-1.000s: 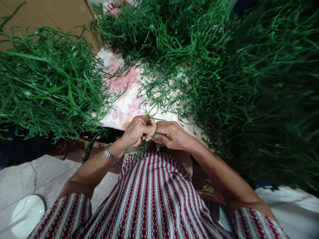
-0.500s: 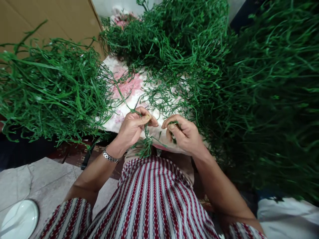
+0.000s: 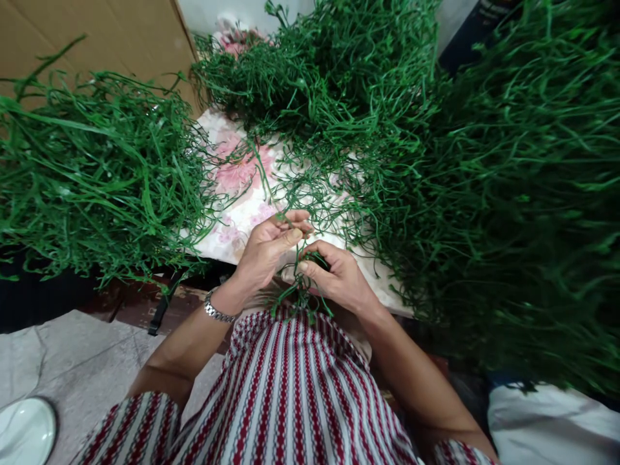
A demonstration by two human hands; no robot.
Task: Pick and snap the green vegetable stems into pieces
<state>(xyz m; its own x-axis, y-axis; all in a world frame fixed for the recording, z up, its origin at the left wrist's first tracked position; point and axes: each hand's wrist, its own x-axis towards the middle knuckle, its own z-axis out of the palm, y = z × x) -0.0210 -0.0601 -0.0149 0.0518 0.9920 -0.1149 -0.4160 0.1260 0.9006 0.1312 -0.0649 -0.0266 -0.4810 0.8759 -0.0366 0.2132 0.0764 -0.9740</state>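
Observation:
In the middle of the head view, my left hand [image 3: 271, 250] pinches a thin green artificial plant stem [image 3: 266, 181] between thumb and fingers. The stem's long end reaches up over the cloth. Its branched tips [image 3: 295, 298] hang below the fingers, in front of the striped shirt. Close beside it on the right, my right hand [image 3: 339, 276] is closed, thumb against forefinger, on green strands of the same kind. Whether both hands hold one single stem I cannot tell. Loose stems lie on the floral cloth [image 3: 227, 223] just beyond the fingers.
Big heaps of green stems lie at the left [image 3: 106, 174], the back [image 3: 329, 71] and the right [image 3: 513, 213]. A cardboard sheet [image 3: 121, 39] stands at the back left. On the tiled floor at lower left is a white round lid-like object [image 3: 26, 429]. White fabric [image 3: 552, 423] lies lower right.
My right hand has moved left and down, right up to my left hand, and now grips at the stem. The held stem's long end has swung to the right.

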